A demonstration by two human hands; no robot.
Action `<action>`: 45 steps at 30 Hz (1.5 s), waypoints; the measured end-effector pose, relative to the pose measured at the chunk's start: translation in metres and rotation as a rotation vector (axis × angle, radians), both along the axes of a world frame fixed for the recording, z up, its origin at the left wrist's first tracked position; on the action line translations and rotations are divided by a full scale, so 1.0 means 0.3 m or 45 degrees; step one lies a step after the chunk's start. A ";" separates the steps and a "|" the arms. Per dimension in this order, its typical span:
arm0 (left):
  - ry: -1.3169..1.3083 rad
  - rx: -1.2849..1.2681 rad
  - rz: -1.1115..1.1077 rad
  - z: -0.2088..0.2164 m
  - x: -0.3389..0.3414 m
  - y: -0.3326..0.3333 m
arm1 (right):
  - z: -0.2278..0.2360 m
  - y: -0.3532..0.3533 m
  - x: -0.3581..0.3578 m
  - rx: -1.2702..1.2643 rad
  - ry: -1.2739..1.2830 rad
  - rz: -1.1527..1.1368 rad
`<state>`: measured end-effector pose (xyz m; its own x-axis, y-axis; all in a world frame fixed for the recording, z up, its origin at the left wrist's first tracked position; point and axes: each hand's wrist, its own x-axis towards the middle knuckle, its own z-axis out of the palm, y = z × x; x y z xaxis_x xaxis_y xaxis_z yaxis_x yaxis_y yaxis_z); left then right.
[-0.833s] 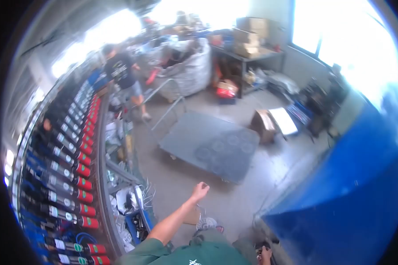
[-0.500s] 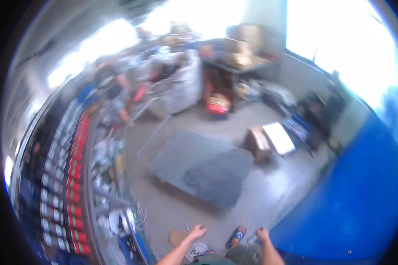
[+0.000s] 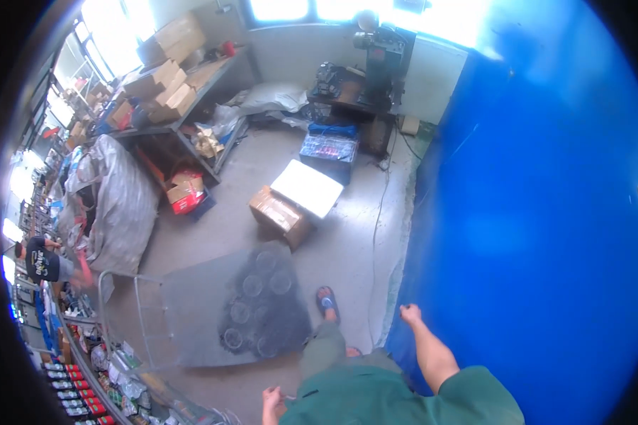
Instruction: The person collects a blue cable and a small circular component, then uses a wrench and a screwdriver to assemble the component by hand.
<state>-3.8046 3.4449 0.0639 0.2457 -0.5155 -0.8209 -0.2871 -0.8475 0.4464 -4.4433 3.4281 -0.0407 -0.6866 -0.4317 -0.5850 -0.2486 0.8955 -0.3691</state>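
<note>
My right hand (image 3: 410, 313) is out ahead of me beside the blue surface, its fingers curled in and nothing showing in them. My left hand (image 3: 271, 402) hangs low at my left side, near the lower edge. Its fingers look loosely closed, and no held thing shows. Neither hand touches anything. Ahead and to the left lies a grey platform trolley (image 3: 198, 304) with dark round marks on its deck. The trolley's metal tube handle (image 3: 140, 322) rises at its left end. My sandalled foot (image 3: 327, 301) stands just right of the deck.
Beyond the trolley sit a brown carton (image 3: 280, 216), a white board (image 3: 307, 188) and a blue-topped box (image 3: 329, 150). A workbench (image 3: 213, 78) with cartons, a large grey sack (image 3: 124, 205) and another person (image 3: 42, 262) are at left. A machine (image 3: 383, 67) stands far back. A blue surface (image 3: 539, 234) fills the right.
My view has swung right, so the trolley, the shelving and the other person now lie farther left. One foot has stepped forward. My right hand is higher in view, the left lower.
</note>
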 end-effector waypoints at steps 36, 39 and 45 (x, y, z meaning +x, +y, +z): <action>-0.461 -0.209 0.282 0.206 -1.194 -3.361 | 0.077 -3.363 -1.227 -0.169 -0.589 0.113; -0.443 -0.263 0.452 0.179 -1.145 -3.527 | 0.084 -3.524 -1.145 -0.178 -0.634 0.121; -0.352 -0.308 -0.176 -0.227 -1.267 -4.363 | 0.089 -3.535 -1.003 -0.218 -0.538 -0.255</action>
<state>-4.1846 2.1359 -0.0043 0.3554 -0.7295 -0.5844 -0.5284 -0.6725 0.5181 -4.7441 2.3675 -0.0141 -0.4839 -0.4299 -0.7623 0.1253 0.8280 -0.5465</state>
